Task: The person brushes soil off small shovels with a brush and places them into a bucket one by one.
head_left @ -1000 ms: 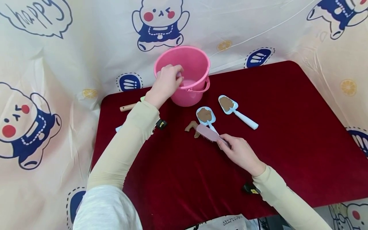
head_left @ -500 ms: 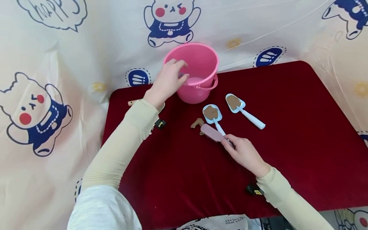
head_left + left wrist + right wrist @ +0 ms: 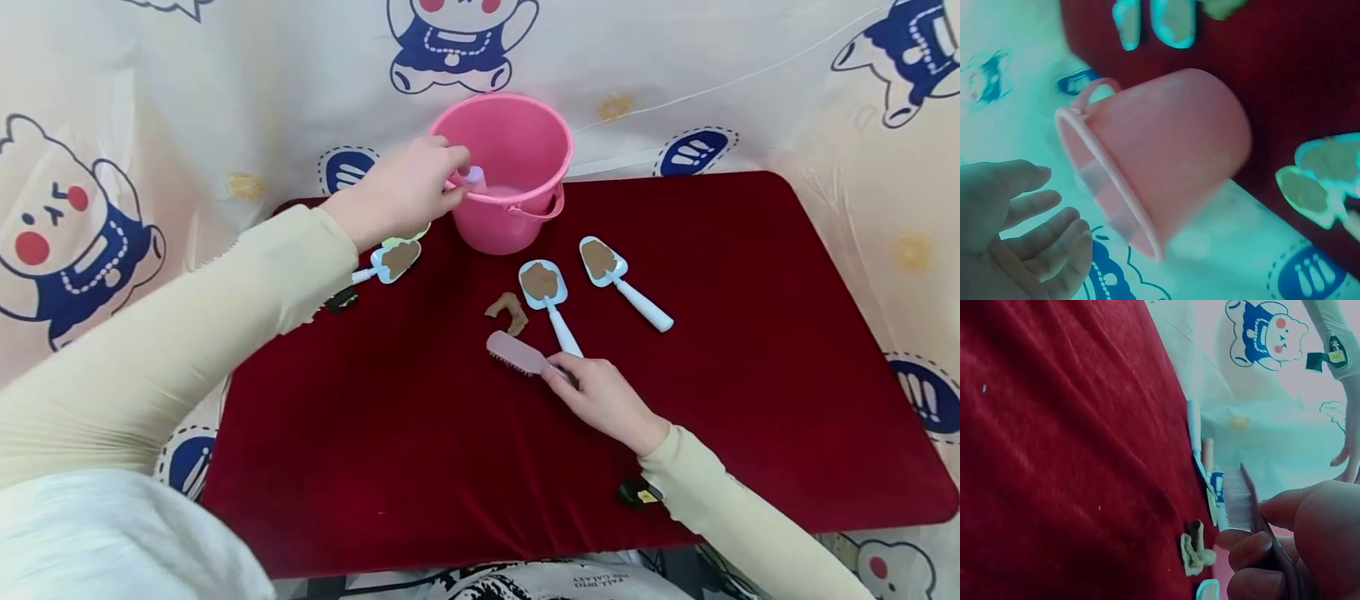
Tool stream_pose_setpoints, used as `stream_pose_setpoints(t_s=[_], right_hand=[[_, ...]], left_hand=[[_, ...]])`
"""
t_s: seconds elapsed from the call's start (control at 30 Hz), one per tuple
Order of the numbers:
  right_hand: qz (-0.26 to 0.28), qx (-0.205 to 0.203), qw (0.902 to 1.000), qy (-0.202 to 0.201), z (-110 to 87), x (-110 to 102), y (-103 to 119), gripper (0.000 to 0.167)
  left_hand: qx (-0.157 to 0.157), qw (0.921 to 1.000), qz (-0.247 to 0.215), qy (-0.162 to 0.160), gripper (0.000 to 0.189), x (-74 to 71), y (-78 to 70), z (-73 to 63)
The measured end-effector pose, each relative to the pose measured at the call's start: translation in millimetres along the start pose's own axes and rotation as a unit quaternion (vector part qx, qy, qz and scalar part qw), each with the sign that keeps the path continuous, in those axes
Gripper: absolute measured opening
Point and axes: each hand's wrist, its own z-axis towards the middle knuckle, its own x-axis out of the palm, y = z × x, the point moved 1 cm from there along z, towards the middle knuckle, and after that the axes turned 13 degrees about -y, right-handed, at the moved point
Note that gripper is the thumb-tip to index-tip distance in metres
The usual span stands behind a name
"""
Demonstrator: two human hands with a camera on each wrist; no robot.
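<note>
My left hand [image 3: 408, 187] is at the left rim of a pink bucket [image 3: 498, 229] at the back of the table. In the left wrist view its fingers are loosely bent, apart from the bucket, with nothing between them. A lilac piece [image 3: 476, 179] shows inside the bucket's mouth; its kind is unclear. My right hand [image 3: 603, 400] grips a pale pink brush [image 3: 517, 352] by the handle, bristles facing down. Beyond the brush head lies a curved brown clay-like piece [image 3: 516, 317], apart from it. Beside it is a light blue toy shovel [image 3: 542, 283] with brown stuff on its blade.
A second blue shovel [image 3: 600, 260], also with brown stuff, lies to the right. Another blue shovel [image 3: 397, 260] and a green thing [image 3: 416, 236] lie left of the bucket, partly behind my left hand and sleeve. Dark red cloth [image 3: 390, 433] covers the table; a printed curtain [image 3: 675, 50] hangs behind.
The brush has moved off the curved brown piece, toward me and left. My left forearm has swung outward, uncovering the left blue shovel; that hand stays by the bucket's rim. The head view has shifted.
</note>
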Motion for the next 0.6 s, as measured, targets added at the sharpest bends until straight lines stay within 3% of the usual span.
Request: stream_pose_setpoints(t_s=[0.17,0.47,0.6], right_hand=[[-0.006,0.002,1.0,0.001,3.3,4,7,0.023],[-0.005,0.006,0.9998,-0.016,7.8,3,9,0.023],[-0.012,0.004,0.9996,-0.025,11.6,0,7,0.023]], left_hand=[[0.005,0.9999,-0.009,0.004,0.029,-1.2,1.7,0.6],[0.015,0.9995,-0.01,-0.026,0.028,7.5,-5.8,17.8],[0.015,0.9982,-0.01,-0.057,0.027,12.6,-5.5,15.6]])
